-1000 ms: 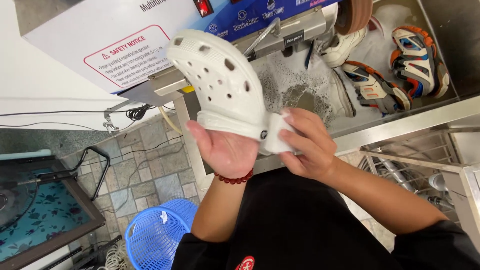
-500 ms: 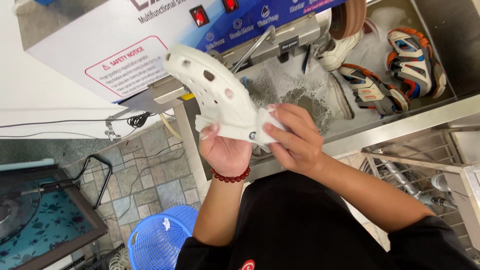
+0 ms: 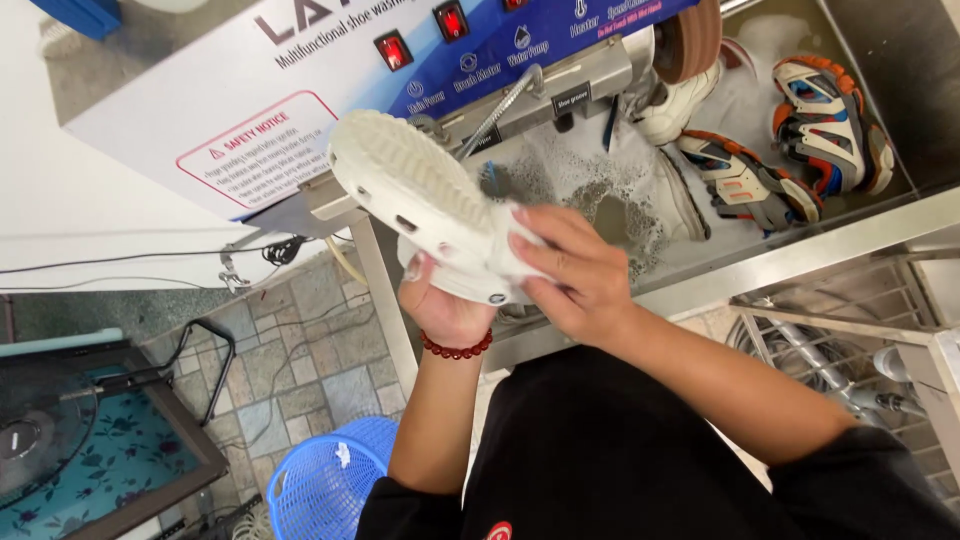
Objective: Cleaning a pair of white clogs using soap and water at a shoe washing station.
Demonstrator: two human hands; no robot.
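White foam clog [image 3: 420,195], held up at the centre of the frame over the edge of a steel sink [image 3: 800,255], its ridged sole turned toward the camera and its toe pointing to the upper left. The left hand [image 3: 445,305] cups the heel end from below, fingers curled round the rim, a red bead bracelet [image 3: 455,349] on the wrist. The right hand [image 3: 570,275] is closed over the heel from the right, its fingers pressed flat against the sole; whether a cloth lies under them cannot be told.

The clog looks light and springy, likely to flex at the thin side walls but firm along the thick sole. It is probably wet and a little slick, since foamy water [image 3: 590,180] fills the sink behind it. The heel rim and the sole edge seem the surest holds; the vent holes give fingertips some purchase.

Orange-trimmed sneakers [image 3: 780,150] lie in the sink at upper right; a blue basket [image 3: 320,490] stands on the floor at lower left.
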